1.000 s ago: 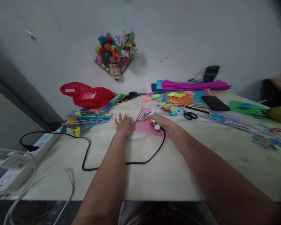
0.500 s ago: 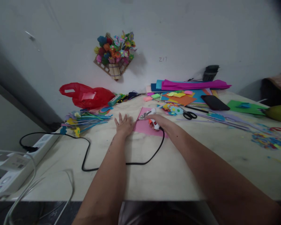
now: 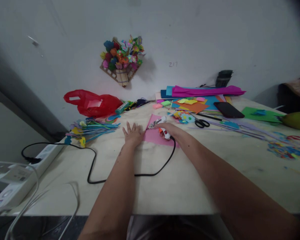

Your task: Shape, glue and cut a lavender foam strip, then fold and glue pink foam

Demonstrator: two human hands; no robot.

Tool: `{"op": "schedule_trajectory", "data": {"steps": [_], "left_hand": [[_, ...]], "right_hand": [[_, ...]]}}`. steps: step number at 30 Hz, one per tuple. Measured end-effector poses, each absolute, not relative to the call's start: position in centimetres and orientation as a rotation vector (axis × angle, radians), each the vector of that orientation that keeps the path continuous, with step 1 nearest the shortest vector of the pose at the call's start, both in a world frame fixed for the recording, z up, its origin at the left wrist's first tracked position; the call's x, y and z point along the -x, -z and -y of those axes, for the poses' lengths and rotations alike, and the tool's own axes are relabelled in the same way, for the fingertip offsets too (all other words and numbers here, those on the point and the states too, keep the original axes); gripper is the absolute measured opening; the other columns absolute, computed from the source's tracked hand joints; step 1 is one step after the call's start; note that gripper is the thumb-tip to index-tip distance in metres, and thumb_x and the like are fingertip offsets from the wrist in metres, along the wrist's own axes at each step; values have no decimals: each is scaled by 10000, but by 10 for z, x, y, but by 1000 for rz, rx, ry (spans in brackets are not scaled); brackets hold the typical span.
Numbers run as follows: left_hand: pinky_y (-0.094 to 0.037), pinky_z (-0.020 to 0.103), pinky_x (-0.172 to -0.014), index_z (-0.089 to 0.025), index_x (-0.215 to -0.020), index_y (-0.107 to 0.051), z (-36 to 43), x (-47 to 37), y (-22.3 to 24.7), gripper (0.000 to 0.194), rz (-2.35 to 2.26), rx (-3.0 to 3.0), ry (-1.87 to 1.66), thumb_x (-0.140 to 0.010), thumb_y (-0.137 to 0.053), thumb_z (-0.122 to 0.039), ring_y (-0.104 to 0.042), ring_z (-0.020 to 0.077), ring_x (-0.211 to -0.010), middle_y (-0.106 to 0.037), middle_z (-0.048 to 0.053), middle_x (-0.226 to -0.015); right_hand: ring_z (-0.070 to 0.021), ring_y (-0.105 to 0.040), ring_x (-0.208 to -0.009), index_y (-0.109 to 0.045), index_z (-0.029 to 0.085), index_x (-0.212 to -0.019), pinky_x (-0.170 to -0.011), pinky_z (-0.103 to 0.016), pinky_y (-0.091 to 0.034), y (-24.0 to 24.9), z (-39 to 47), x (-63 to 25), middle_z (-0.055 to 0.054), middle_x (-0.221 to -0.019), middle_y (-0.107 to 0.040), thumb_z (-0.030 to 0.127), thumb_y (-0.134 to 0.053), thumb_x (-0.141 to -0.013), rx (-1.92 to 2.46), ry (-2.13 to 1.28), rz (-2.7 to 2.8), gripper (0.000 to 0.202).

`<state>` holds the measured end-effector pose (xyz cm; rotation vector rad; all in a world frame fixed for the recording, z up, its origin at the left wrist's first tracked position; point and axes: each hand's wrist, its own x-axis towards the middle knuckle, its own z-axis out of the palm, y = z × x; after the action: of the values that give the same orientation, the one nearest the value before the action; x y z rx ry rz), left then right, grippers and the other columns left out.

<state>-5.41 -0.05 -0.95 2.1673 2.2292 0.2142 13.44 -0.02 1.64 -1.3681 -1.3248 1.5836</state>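
Observation:
My right hand [image 3: 166, 128] is wrapped around a white hot glue gun [image 3: 166, 134] with a red switch, an orange trigger and a black cord. The gun's nozzle points left, down at a pink foam or paper sheet [image 3: 158, 138] lying flat on the table. My left hand [image 3: 133, 134] rests with spread fingers at the sheet's left edge, close to the nozzle tip. Along that spot runs a thin dark line or edge, too small to make out. Part of the sheet is hidden under my right hand and the gun.
The black cord [image 3: 93, 165] loops across the table to a white power strip [image 3: 43, 154]. Paper flowers on stems [image 3: 100, 128] and a red plastic bag [image 3: 90, 103] lie left. To the right are scissors [image 3: 202, 123], a phone [image 3: 228, 109], coloured sheets [image 3: 210, 90] and paper scraps [image 3: 286, 150].
Both hands and the glue gun hold almost the same place on the pink sheet. Only a slight shift of the camera view shows.

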Motion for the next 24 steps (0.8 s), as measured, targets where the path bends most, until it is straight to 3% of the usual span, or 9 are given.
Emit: {"op": "schedule_trajectory", "data": {"steps": [8, 16, 24], "left_hand": [[64, 574, -1033, -384, -1331, -345, 0, 54, 6, 569, -2273, -2146, -262, -790, -348, -562, 166, 300, -1327, -157, -40, -1485], [8, 600, -1030, -399, -1354, -285, 6, 58, 1, 619, -2223, -2196, -207, -767, -378, -572, 84, 327, -1342, -183, -43, -1478], [25, 577, -1046, -405, -1330, -338, 7, 52, 1, 496, -2099, -2405, -184, -836, -305, -430, 15, 279, -1359, -257, -87, -1448]], "right_hand": [[-93, -425, -308, -479, 165, -676, -286, -190, -303, -20, 2, -138, 19, -411, -484, 427, -572, -757, 1354, -1559, 1308, 290], [-98, -425, -328, -469, 170, -652, -287, -191, -290, -18, -4, -140, 11, -403, -468, 430, -544, -775, 1386, -1612, 1319, 297], [-95, -420, -311, -469, 168, -654, -283, -192, -293, -20, -2, -140, 9, -409, -481, 430, -561, -771, 1388, -1589, 1306, 302]]}}
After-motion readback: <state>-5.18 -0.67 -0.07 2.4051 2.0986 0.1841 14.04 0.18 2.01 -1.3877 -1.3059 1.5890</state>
